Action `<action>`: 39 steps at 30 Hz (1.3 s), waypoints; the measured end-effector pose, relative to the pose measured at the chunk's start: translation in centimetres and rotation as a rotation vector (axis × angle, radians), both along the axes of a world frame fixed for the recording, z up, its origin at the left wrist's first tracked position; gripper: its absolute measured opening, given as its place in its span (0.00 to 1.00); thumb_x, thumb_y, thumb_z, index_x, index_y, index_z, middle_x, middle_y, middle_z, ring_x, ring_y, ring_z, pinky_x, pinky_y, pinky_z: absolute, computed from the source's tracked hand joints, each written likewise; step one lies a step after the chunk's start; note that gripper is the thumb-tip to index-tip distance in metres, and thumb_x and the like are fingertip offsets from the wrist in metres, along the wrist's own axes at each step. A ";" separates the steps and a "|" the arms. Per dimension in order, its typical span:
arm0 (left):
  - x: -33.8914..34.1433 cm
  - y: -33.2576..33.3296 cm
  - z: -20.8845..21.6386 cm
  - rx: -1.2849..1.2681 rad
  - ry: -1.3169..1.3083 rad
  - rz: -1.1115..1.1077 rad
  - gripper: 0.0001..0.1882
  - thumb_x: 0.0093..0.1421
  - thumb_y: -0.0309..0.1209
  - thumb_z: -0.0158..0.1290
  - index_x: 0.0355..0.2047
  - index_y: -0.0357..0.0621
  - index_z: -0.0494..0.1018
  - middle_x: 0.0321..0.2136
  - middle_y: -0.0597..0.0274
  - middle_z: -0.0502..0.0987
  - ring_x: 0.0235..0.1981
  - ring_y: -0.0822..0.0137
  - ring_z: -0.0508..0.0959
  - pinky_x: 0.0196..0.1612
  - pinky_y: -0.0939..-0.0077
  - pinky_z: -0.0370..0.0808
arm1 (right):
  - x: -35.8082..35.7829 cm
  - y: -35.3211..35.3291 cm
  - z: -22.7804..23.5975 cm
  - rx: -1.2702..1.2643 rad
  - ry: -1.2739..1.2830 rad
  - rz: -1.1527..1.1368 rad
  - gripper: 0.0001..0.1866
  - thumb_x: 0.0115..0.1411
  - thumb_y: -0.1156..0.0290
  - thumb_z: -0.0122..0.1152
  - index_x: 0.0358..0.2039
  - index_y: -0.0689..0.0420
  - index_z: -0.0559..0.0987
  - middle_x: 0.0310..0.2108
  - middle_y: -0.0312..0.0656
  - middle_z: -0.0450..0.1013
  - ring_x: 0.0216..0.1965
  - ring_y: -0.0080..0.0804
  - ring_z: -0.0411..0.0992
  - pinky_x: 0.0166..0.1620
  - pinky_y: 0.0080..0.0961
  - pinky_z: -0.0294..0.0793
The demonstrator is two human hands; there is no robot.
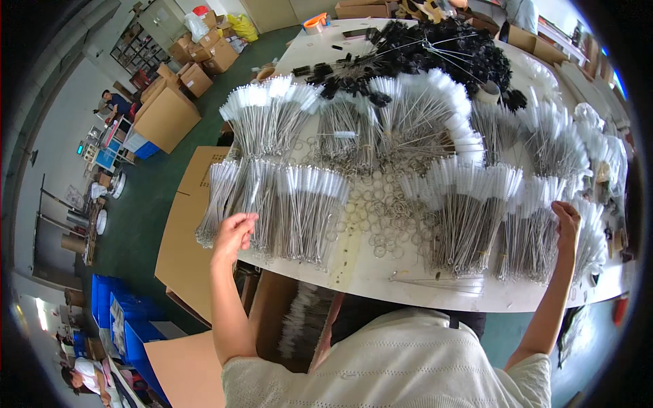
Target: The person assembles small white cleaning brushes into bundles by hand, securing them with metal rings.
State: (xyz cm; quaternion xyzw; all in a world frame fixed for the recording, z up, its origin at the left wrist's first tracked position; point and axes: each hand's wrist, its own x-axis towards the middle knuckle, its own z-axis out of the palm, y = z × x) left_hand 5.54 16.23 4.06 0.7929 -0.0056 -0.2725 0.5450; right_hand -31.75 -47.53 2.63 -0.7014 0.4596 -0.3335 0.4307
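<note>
My left hand [236, 232] is closed, thumb and fingers pressed together, over the front left bundles of white-bristled wire brushes [305, 221]. My right hand [568, 223] pinches at the bristle ends of the brush bundle at the front right [532, 228]. Whether either hand has a brush in it is hidden. Between the front bundles lies a spread of loose metal rings [384, 214]. To their right stands another thick brush bundle [466, 228]. A few single brushes [442, 281] lie flat by the table's near edge.
More white brush bundles [269, 119] stand behind, with a heap of black-bristled brushes [435, 54] at the back. An orange tape dispenser [315, 24] sits at the far left corner. Beside the table are an open carton [286, 299] and blue bins [129, 319]. Two people work farther left.
</note>
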 end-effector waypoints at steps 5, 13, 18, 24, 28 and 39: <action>-2.2 -0.6 -1.7 -0.136 -0.045 0.090 0.06 0.60 0.26 0.45 0.38 0.40 0.67 0.23 0.66 0.69 0.20 0.77 0.69 0.24 0.74 0.77 | -0.4 -3.9 -2.6 -0.059 -0.066 -0.062 0.09 0.48 0.66 0.63 0.29 0.55 0.80 0.15 0.25 0.67 0.11 0.10 0.50 0.15 0.14 0.45; -7.5 -10.5 1.2 -0.608 -0.166 0.240 0.17 0.62 0.42 0.41 0.32 0.38 0.69 0.19 0.68 0.66 0.11 0.82 0.55 0.12 0.88 0.50 | 1.5 -4.0 5.2 -0.316 -0.214 -0.299 0.09 0.52 0.64 0.62 0.32 0.53 0.81 0.19 0.25 0.69 0.15 0.10 0.53 0.18 0.13 0.49; -13.5 -18.9 -4.0 -0.872 -0.374 0.184 0.28 0.61 0.53 0.40 0.21 0.38 0.68 0.13 0.69 0.61 0.11 0.81 0.54 0.13 0.87 0.48 | 0.9 -4.0 9.5 -0.713 -0.356 -0.220 0.12 0.55 0.62 0.51 0.31 0.56 0.79 0.18 0.30 0.67 0.18 0.16 0.58 0.22 0.15 0.58; -16.7 -19.1 -9.0 -0.609 -0.512 0.143 0.21 0.62 0.39 0.39 0.18 0.36 0.67 0.16 0.65 0.64 0.11 0.82 0.53 0.14 0.88 0.47 | -5.3 -2.4 12.2 -0.461 -0.294 -0.248 0.13 0.63 0.64 0.43 0.27 0.58 0.71 0.23 0.34 0.65 0.20 0.20 0.66 0.22 0.18 0.69; -16.7 -20.6 -5.0 -0.474 -0.409 0.230 0.18 0.63 0.40 0.43 0.26 0.36 0.66 0.19 0.67 0.62 0.13 0.81 0.53 0.14 0.87 0.48 | -12.0 -5.1 7.8 -0.252 -0.156 -0.369 0.12 0.61 0.64 0.48 0.31 0.58 0.75 0.21 0.39 0.70 0.21 0.23 0.68 0.23 0.22 0.69; -16.5 -21.4 0.5 -0.366 -0.453 0.221 0.17 0.62 0.37 0.46 0.19 0.42 0.65 0.13 0.68 0.60 0.14 0.77 0.55 0.17 0.79 0.53 | -13.5 -9.3 2.2 -0.318 0.497 -0.369 0.15 0.44 0.56 0.66 0.26 0.54 0.82 0.23 0.43 0.75 0.27 0.35 0.73 0.35 0.30 0.71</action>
